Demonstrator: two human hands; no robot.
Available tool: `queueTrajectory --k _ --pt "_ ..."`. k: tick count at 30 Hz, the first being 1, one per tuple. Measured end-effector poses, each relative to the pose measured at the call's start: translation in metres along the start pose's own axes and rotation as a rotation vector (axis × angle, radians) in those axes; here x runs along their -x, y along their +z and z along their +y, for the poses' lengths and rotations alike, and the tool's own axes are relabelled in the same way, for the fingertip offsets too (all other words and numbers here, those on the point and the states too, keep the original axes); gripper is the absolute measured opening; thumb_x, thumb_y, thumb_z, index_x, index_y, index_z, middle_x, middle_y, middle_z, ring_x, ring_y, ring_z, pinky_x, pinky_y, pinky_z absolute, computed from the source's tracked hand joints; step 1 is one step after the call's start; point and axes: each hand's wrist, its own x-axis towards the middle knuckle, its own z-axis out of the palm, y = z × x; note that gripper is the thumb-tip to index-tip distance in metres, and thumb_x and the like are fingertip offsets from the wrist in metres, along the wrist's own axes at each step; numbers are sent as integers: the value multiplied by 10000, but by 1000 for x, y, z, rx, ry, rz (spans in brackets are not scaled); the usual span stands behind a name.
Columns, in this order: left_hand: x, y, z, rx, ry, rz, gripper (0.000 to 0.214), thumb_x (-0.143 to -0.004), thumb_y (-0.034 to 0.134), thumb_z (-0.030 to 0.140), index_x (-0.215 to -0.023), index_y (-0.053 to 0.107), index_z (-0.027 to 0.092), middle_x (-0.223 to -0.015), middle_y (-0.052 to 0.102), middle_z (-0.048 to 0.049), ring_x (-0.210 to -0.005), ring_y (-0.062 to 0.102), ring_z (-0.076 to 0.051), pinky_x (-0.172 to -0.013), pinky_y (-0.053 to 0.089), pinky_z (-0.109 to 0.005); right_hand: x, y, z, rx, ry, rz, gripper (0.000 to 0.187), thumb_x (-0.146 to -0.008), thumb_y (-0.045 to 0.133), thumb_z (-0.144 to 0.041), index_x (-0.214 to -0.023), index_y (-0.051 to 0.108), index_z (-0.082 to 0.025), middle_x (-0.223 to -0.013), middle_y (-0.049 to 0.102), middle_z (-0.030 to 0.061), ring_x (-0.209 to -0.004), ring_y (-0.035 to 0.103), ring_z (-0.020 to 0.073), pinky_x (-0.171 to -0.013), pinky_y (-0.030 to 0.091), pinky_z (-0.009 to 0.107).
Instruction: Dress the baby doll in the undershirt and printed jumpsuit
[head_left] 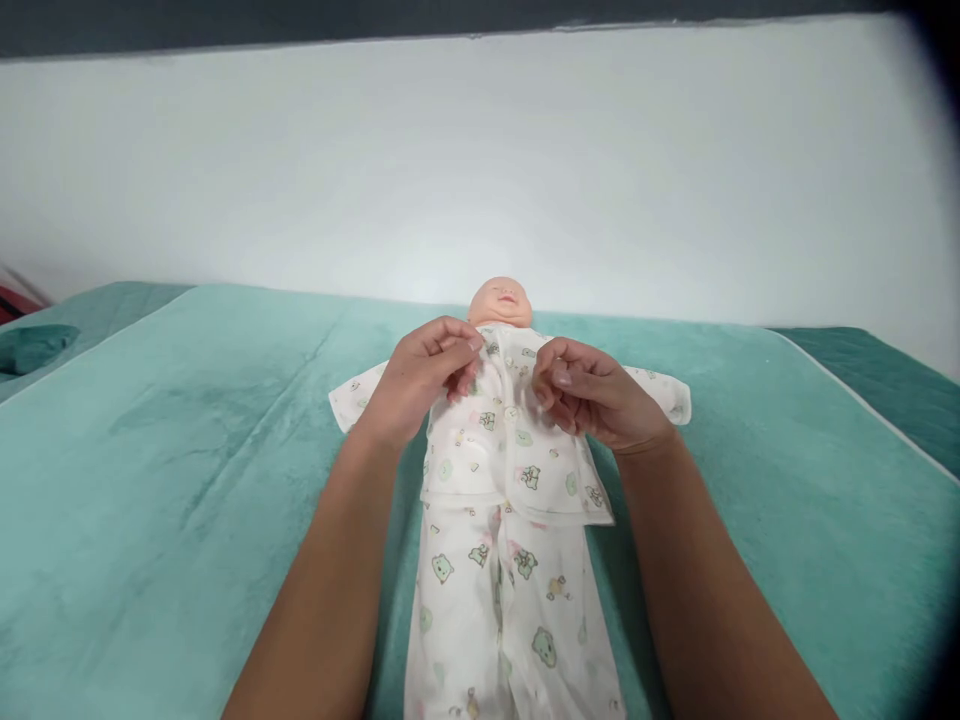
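Note:
A baby doll (501, 300) lies on its back, its head toward the wall. It wears a white jacket (487, 465) printed with small green bears, the front edges meeting along the middle of the chest. Matching white trousers (544, 610) cover its legs. My left hand (439, 370) is over the left side of the jacket's chest, thumb and forefinger pinched together near the neckline. Over the right side of the chest, my right hand (589, 390) has its fingers curled and the thumb pressed to them. Whether either pinch has cloth in it is hidden.
Beneath the doll spreads a turquoise plush cover (225, 480) with a few creases. Behind it rises a white wall (480, 170). Darker green quilted fabric (870, 375) shows at the right edge, and a bunched green cloth (34, 348) lies at far left.

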Motion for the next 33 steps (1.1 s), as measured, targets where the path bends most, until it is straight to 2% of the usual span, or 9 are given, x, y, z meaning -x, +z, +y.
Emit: queueTrajectory --k 3,6,11,14,20,25,27,29,33 --pt "15 9 -14 -109 54 197 75 -869 598 282 -882 605 208 -640 532 37 -567 475 -88 -539 384 -223 2 -5 -3 28 -110 152 213 -837 692 -395 -891 566 -231 -718 598 -29 -513 502 89 -486 429 229" --pt "52 15 -34 -250 96 355 96 -885 581 292 -856 621 209 -687 558 26 -637 482 -106 -611 399 -241 -1 -6 1 77 -209 363 160 -836 667 -352 -819 567 -228 -740 597 -24 -563 507 94 -529 418 233" --pt "131 4 -57 -366 75 231 184 -913 567 323 -791 635 204 -750 568 9 -698 496 -122 -668 391 -263 -8 16 23 322 -225 672 69 -793 647 -272 -788 613 -212 -690 582 -30 -611 495 103 -591 398 235" --pt "155 -4 -63 -356 23 216 174 -927 549 359 -871 631 216 -698 530 24 -664 481 -124 -647 382 -263 4 40 34 487 -253 790 75 -803 624 -271 -768 613 -206 -716 553 -31 -672 485 111 -654 403 241" --pt "151 -5 -70 -288 23 243 207 -905 578 380 -797 562 204 -702 516 30 -664 467 -122 -637 375 -251 75 70 53 529 -150 808 156 -867 596 -369 -833 581 -217 -713 518 -37 -653 455 126 -618 379 253" --pt "145 -5 -68 -195 159 387 236 -914 562 348 -737 518 198 -812 555 8 -776 508 -130 -726 410 -251 132 76 71 622 -60 826 188 -900 576 -410 -899 587 -222 -791 582 -10 -729 528 159 -684 428 285" --pt "145 -4 -67 -181 177 391 158 -911 564 337 -818 566 208 -936 600 -8 -865 540 -142 -777 429 -258 142 78 75 696 -121 915 156 -906 558 -359 -964 603 -221 -927 628 28 -835 579 182 -761 456 310" --pt "145 -5 -68 -202 141 332 168 -919 544 354 -852 604 212 -912 620 -12 -843 557 -149 -767 440 -266 144 79 75 772 -181 941 165 -914 519 -308 -1009 621 -220 -1040 640 57 -930 598 198 -827 463 330" --pt "137 -21 -76 -365 95 367 285 -932 482 398 -741 572 206 -741 596 -14 -735 561 -168 -732 462 -297 136 75 71 892 -92 752 210 -918 475 -292 -950 674 -237 -967 689 37 -890 627 203 -815 462 341"
